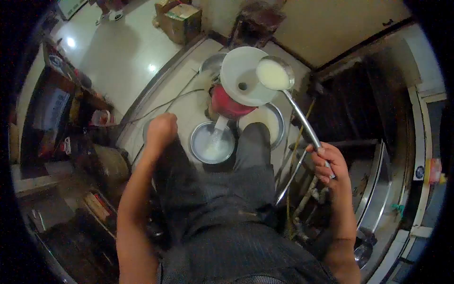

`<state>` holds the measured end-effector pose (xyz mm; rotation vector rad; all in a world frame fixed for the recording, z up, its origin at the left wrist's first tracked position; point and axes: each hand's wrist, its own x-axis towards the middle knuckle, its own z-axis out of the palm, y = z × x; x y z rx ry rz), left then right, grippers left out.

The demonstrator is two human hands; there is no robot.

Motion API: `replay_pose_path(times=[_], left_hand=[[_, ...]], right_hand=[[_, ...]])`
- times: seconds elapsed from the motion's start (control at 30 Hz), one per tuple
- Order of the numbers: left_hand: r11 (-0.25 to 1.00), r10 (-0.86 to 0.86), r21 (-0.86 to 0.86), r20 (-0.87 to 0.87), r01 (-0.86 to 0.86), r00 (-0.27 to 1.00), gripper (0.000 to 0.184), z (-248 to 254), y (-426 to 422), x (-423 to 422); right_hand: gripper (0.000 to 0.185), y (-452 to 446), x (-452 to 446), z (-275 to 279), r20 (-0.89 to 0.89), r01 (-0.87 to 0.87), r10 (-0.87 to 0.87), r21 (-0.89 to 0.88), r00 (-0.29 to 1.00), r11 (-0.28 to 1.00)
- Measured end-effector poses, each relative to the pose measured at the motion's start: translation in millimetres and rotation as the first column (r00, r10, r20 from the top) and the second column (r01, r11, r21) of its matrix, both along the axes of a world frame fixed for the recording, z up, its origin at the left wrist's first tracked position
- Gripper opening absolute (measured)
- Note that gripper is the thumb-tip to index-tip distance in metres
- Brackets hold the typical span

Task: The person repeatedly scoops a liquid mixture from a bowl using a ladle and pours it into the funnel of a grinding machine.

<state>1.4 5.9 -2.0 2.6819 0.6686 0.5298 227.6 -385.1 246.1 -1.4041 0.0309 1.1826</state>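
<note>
Metal ladle (301, 117), filled with pale liquid (273, 74), hangs over the right edge of the white hopper (235, 68). Right of the hopper and nearer the body, the right hand (329, 165) grips the ladle's handle. Left of the hopper, also nearer, the left hand (162, 129) curls into a fist. Under the hopper is a red machine (230, 103), its spout (220, 124) over a steel bowl (201, 136). Beyond the hopper, leftward, stands a box (183, 26).

Right hand (331, 163) holds 1 filled ladle (300, 116) over a white hopper (240, 70).
</note>
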Motion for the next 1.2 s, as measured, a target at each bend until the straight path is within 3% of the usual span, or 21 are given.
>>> replay_pose_path(times=[0.07,0.13,0.47,0.57,0.67,0.77,0.93,1.2], left_hand=[[1.0,-0.002,0.001,0.043,0.002,0.999,0.009,-2,-2,-2],[1.0,0.026,0.019,-0.083,-0.025,0.996,0.01,7,-7,2],[0.997,0.028,-0.066,-0.126,-0.036,0.992,0.014,8,-8,6],[0.997,0.031,-0.061,-0.243,-0.048,0.97,0.016,15,-8,8],[0.995,0.042,-0.085,-0.174,-0.057,0.984,0.017,14,-6,8],[0.995,0.053,-0.069,-0.316,-0.078,0.947,0.018,12,-3,9],[0.997,0.049,-0.047,-0.136,-0.056,0.989,0.013,13,-7,8],[0.998,0.042,-0.033,-0.104,-0.046,0.994,0.013,8,-5,9]], right_hand=[[0.029,2,-1,-11,0.009,-0.004,0.004,-0.029,1.0,1.0],[0.029,6,0,-16,0.032,-0.021,0.023,-0.038,0.999,0.999],[0.027,7,2,-32,0.131,-0.021,0.036,-0.113,0.991,0.993],[0.028,10,-2,-28,0.171,-0.011,0.032,-0.124,0.985,0.992],[0.028,10,-3,-29,0.162,-0.011,0.03,-0.115,0.986,0.993],[0.028,10,-4,-29,0.164,0.001,0.015,-0.097,0.986,0.995],[0.027,7,-2,-34,0.138,-0.001,0.009,-0.058,0.99,0.998],[0.027,8,-3,-32,0.154,-0.001,0.014,-0.085,0.988,0.996]])
